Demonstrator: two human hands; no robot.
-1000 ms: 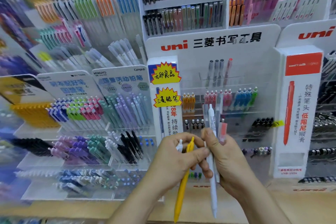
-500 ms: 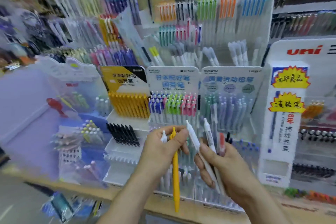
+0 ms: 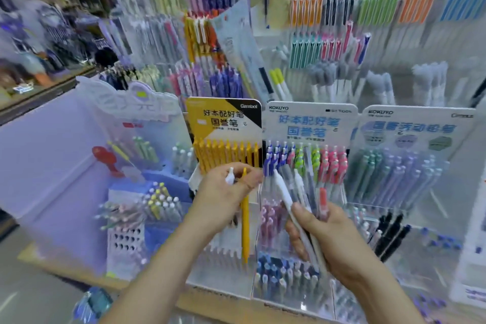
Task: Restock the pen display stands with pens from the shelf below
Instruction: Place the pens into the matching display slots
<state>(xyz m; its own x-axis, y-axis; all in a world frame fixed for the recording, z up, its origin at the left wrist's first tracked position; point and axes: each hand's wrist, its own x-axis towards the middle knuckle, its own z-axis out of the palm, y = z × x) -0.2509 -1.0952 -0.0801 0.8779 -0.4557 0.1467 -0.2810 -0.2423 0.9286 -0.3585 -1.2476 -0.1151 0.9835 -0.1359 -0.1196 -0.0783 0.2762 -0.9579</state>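
The left hand (image 3: pixel 223 197) pinches a yellow pen (image 3: pixel 245 226) upright, I think sorted out for the yellow row (image 3: pixel 226 155) just above its fingers; the right hand (image 3: pixel 334 242) clasps the other pens (image 3: pixel 286 200) fanned, probably to choose by colour.

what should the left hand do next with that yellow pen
Probably lift the long yellow plastic pen in the left hand up to the row of matching yellow pens on the yellow-and-black carded stand just above it and slot it in. The colours match, and the right hand is full, gripping a bundle of white and pink pens.
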